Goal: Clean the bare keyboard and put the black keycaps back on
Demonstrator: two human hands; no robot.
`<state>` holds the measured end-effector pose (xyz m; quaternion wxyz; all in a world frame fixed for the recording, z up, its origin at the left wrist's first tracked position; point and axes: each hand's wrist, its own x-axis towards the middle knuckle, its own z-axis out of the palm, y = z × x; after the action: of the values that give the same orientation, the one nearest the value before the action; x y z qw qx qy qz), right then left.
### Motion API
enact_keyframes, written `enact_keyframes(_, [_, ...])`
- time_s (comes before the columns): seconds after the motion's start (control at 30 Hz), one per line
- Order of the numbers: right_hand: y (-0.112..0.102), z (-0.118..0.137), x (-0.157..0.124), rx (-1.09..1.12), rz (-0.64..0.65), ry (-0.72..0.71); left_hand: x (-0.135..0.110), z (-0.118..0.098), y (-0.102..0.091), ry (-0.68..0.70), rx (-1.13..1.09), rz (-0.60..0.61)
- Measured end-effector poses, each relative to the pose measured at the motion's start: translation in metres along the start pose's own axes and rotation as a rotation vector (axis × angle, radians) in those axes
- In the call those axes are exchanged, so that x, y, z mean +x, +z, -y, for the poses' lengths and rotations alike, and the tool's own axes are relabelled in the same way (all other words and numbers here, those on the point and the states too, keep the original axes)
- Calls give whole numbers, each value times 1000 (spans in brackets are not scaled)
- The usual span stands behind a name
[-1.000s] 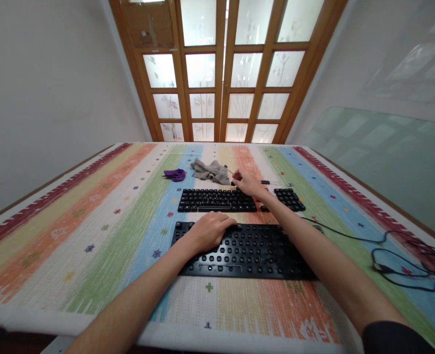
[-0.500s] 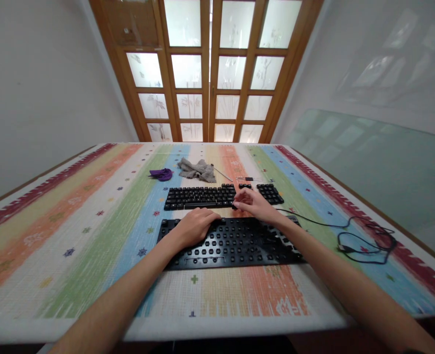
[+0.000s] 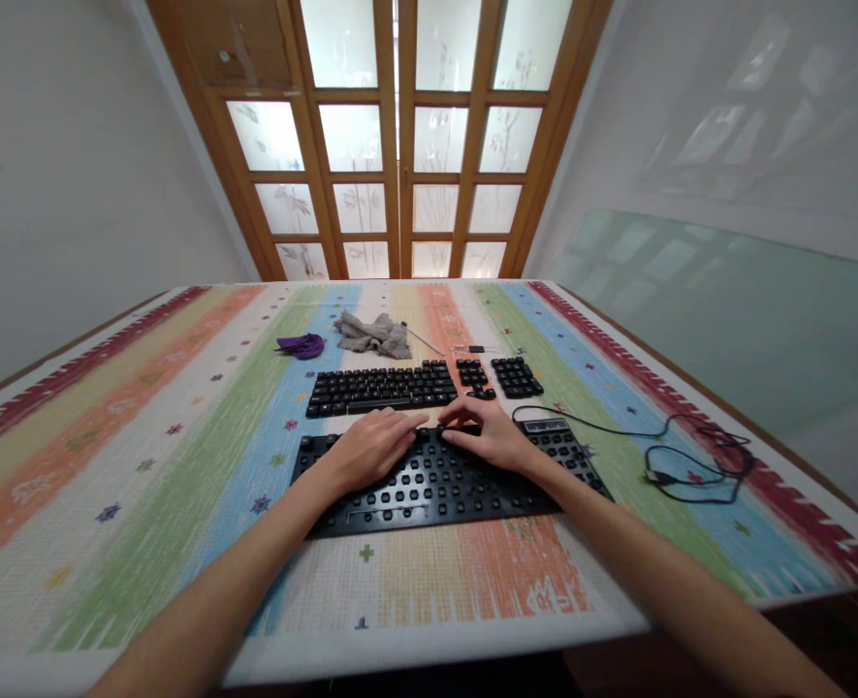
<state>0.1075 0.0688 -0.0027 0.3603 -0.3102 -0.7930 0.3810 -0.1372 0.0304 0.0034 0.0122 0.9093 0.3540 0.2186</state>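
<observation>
A black keyboard base (image 3: 429, 490) with most of its keycaps off lies across the middle of the table, showing rows of bare key posts. My left hand (image 3: 376, 448) rests on its upper left part, palm down, with fingers stretched towards the back edge. Over the base's top row, my right hand (image 3: 492, 434) pinches a small black keycap between thumb and index finger; the fingertips mostly hide it. Just behind the base sit loose black keycaps (image 3: 381, 388) in tidy rows, with smaller groups, including a number-pad block (image 3: 517, 376), to the right.
A grey cloth (image 3: 374, 334) and a purple cloth-like item (image 3: 301, 345) lie at the back. Beside them are a thin rod (image 3: 425, 339) and a small wire tool (image 3: 476, 349). The keyboard's black cable (image 3: 719, 460) coils on the right of the striped tablecloth (image 3: 203, 504).
My right hand has come from the loose keycap rows towards me, down to the base's top row, with the keycap in its pinch. My left hand stays on the base. The view has shifted slightly.
</observation>
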Motion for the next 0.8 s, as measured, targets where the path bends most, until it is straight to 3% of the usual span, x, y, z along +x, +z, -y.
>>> enact_keyframes(0.33, [2,4,-1,-114,-6,-64,3,-4,-4,92,31,88])
enact_keyframes(0.8, [3,3,-2,-116,-15,-94,21,-14,-6,98,-96,60])
